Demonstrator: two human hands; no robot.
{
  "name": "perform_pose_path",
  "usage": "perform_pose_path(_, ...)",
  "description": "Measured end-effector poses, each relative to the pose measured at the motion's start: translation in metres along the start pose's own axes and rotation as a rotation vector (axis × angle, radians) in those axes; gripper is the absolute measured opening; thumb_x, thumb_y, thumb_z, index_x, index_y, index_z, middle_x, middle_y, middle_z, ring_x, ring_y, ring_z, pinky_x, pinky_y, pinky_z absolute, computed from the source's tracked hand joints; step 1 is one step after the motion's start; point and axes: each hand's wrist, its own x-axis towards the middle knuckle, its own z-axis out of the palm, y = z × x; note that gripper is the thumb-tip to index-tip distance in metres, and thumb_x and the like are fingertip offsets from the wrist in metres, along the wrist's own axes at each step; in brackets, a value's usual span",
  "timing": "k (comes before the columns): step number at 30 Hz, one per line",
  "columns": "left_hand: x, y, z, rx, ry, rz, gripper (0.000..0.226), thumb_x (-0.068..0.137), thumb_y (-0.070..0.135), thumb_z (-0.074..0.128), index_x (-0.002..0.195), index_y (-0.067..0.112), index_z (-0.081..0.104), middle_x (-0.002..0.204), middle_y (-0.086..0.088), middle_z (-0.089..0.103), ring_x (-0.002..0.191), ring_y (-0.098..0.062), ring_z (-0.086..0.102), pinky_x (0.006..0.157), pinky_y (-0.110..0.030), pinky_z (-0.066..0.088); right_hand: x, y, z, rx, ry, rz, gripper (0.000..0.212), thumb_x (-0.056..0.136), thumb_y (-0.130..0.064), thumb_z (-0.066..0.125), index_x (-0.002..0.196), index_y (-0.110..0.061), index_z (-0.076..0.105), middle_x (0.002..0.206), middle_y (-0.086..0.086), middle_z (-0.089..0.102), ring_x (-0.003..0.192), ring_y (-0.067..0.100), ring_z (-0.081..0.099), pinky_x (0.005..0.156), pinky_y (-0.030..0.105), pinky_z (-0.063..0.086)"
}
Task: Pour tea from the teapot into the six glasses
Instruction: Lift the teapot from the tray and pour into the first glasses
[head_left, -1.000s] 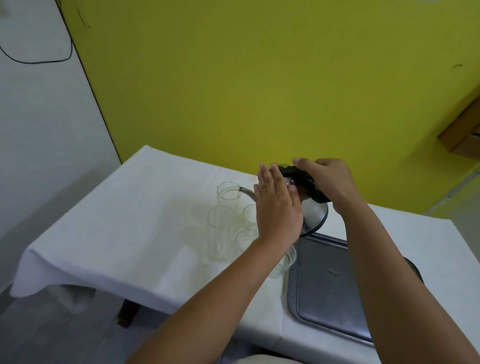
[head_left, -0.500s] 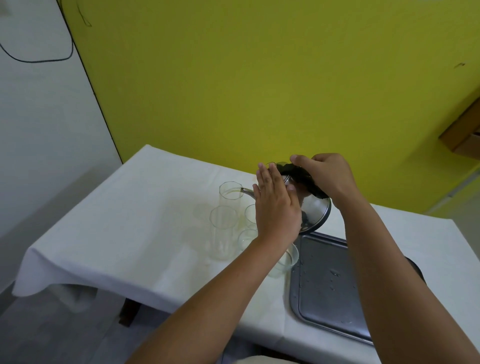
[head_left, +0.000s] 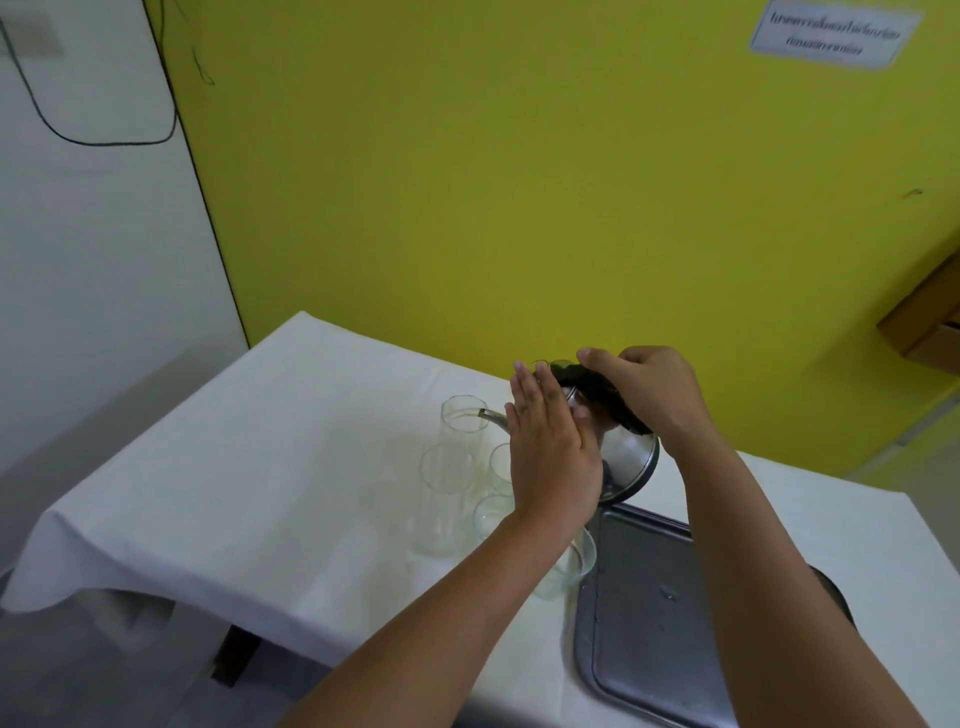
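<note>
A shiny steel teapot (head_left: 626, 457) is tipped far to the left, its thin spout (head_left: 492, 415) over the rim of the farthest clear glass (head_left: 464, 415). My right hand (head_left: 649, 395) grips the teapot's black handle from above. My left hand (head_left: 553, 452) lies flat, fingers together, against the teapot's lid side. Several clear glasses stand in a cluster under and left of my left hand, among them a tall one (head_left: 447, 499) and one near the tray (head_left: 571, 566). Some are partly hidden by my left arm.
A white cloth covers the table (head_left: 234, 467), whose left and front edges drop off. A wet steel tray (head_left: 660, 613) lies at the right front. A yellow wall stands close behind the table. A wooden shelf (head_left: 930, 322) juts out at the far right.
The teapot has tilted further to the left toward the far glass. Both hands stay on it and have shifted only slightly.
</note>
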Motion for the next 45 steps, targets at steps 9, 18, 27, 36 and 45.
perform_pose_path(9,-0.001,-0.001,-0.001,-0.016,-0.009,-0.005,0.055,0.101,0.024,0.023,0.146,0.004,-0.001,0.156,-0.017,-0.009,0.144,-0.023,-0.011,0.117,-0.038,-0.002,0.002,-0.003,0.001,-0.051,0.003,-0.018,0.052,0.078,-0.050,0.072,0.058,-0.009,0.046,0.051,0.004,0.033,0.051,0.020,0.032,0.051,0.030,0.025)
perform_pose_path(18,0.003,-0.005,0.003,-0.009,-0.006,0.005,0.054,0.100,0.024,0.020,0.146,0.005,-0.002,0.157,-0.016,-0.008,0.144,-0.021,-0.013,0.118,-0.040,0.000,0.003,-0.007,0.000,-0.085,0.011,-0.010,0.054,0.079,-0.048,0.071,0.053,-0.012,0.041,0.049,0.003,0.032,0.049,0.020,0.032,0.050,0.030,0.024)
perform_pose_path(27,0.002,-0.004,0.002,-0.052,-0.009,-0.004,0.054,0.101,0.024,0.022,0.146,0.006,-0.002,0.156,-0.015,-0.010,0.144,-0.020,-0.012,0.117,-0.036,-0.004,0.005,-0.008,0.000,-0.113,-0.001,-0.023,0.053,0.079,-0.049,0.071,0.057,-0.009,0.043,0.052,0.004,0.032,0.052,0.021,0.032,0.051,0.030,0.025)
perform_pose_path(36,0.002,-0.001,0.001,-0.065,0.012,-0.018,0.054,0.101,0.023,0.024,0.146,0.007,-0.002,0.157,-0.014,-0.010,0.144,-0.018,-0.012,0.116,-0.035,-0.004,0.007,-0.010,0.000,-0.117,-0.006,-0.034,0.052,0.079,-0.049,0.071,0.058,-0.009,0.046,0.053,0.005,0.036,0.051,0.021,0.035,0.052,0.030,0.028)
perform_pose_path(45,-0.003,-0.004,0.006,-0.020,-0.034,0.020,0.055,0.101,0.026,0.022,0.147,0.008,-0.003,0.157,-0.012,-0.012,0.144,-0.017,-0.014,0.115,-0.033,-0.007,0.002,0.006,-0.002,-0.038,0.014,-0.004,0.053,0.080,-0.049,0.070,0.056,-0.010,0.045,0.048,0.002,0.035,0.048,0.019,0.034,0.050,0.029,0.026)
